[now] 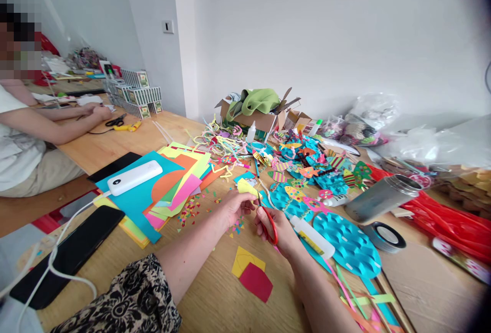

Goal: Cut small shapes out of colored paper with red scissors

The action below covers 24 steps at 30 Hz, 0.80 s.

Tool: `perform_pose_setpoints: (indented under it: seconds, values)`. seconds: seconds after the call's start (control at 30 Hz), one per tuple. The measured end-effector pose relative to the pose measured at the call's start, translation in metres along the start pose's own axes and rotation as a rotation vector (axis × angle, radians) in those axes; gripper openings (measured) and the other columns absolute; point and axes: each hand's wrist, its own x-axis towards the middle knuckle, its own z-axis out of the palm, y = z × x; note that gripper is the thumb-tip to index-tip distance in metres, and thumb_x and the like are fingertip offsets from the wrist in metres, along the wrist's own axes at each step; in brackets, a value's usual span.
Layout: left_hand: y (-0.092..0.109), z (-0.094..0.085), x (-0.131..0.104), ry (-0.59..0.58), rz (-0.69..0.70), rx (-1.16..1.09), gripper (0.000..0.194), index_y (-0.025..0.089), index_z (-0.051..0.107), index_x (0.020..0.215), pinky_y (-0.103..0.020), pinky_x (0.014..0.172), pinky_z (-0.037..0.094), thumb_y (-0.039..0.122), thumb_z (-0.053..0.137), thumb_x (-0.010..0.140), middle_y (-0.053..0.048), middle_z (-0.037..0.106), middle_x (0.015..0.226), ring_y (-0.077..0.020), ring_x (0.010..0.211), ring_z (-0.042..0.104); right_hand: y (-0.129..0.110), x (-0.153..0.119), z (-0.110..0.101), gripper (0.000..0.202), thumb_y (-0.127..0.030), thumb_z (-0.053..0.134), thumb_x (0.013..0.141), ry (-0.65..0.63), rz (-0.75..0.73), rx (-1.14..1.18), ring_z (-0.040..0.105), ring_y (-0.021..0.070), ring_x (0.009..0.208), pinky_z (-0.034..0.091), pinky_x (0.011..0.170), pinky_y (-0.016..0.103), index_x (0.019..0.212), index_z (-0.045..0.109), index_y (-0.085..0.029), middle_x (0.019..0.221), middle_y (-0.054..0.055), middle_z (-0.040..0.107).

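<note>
A small piece of yellow paper (245, 186) is pinched between the thumb and fingers of the left grip (236, 210), above the tabletop (207, 282). A pair of red-handled scissors (273, 231) is held by the right grip (279, 230), which is closed around the handles; the blades are set close to the paper's lower right edge, and whether they are parted cannot be told.

Between the forearms, a yellow sheet (247, 253) marked with a curved outline is partly covered by a dark red sheet (257, 283). Tiny coloured scraps (190, 210) are strewn to the left of the left grip. Beyond them, a white power bank (134, 177) is rested on a fanned stack of coloured paper (153, 220), and a black smartphone (69, 256) is laid nearer the edge.

To the right, a white glue bottle (316, 238) is laid on its side beside a blue bumpy oval (368, 256). Decorated paper fish (294, 193) are heaped farther back, in front of a cardboard box (263, 118) topped by a green cloth bag (263, 100). A steel flask (378, 200) is tilted near a roll of tape (385, 236). At the far left, a co-worker's hands (97, 113) are rested on the tabletop.
</note>
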Motion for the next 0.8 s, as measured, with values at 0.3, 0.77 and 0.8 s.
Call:
perform_pose_setpoints:
  seconds: [0.3, 0.77, 0.8]
  values:
    - [-0.0008, 0.0018, -0.0012, 0.027, 0.001, -0.073, 0.017, 0.012, 0.066, 0.062, -0.021, 0.051, 0.037, 0.019, 0.076, 0.050, -0.003, 0.065, 0.061, -0.0093, 0.053, 0.054, -0.0001, -0.0011, 0.0018, 0.059, -0.075, 0.058, 0.073, 0.024, -0.002, -0.006, 0.045, 0.0074, 0.035, 0.028, 0.035, 0.018, 0.065, 0.054, -0.017, 0.046, -0.001, 0.056]
    - [-0.0025, 0.0010, 0.0012, 0.029, 0.067, -0.005, 0.020, 0.012, 0.066, 0.059, -0.023, 0.053, 0.037, 0.023, 0.079, 0.047, -0.003, 0.064, 0.057, -0.0094, 0.051, 0.053, -0.0002, -0.0012, 0.0009, 0.059, -0.075, 0.057, 0.073, 0.004, 0.003, -0.019, 0.047, 0.0075, 0.036, 0.028, 0.035, 0.018, 0.067, 0.054, -0.016, 0.048, -0.001, 0.058]
    - [-0.0021, 0.0013, 0.0008, 0.033, 0.071, 0.000, 0.020, 0.012, 0.066, 0.059, -0.023, 0.053, 0.037, 0.023, 0.078, 0.047, -0.002, 0.064, 0.057, -0.0092, 0.050, 0.053, 0.0003, -0.0012, 0.0007, 0.059, -0.075, 0.057, 0.074, 0.007, 0.009, -0.022, 0.047, 0.0076, 0.036, 0.027, 0.034, 0.018, 0.067, 0.055, -0.016, 0.048, -0.001, 0.058]
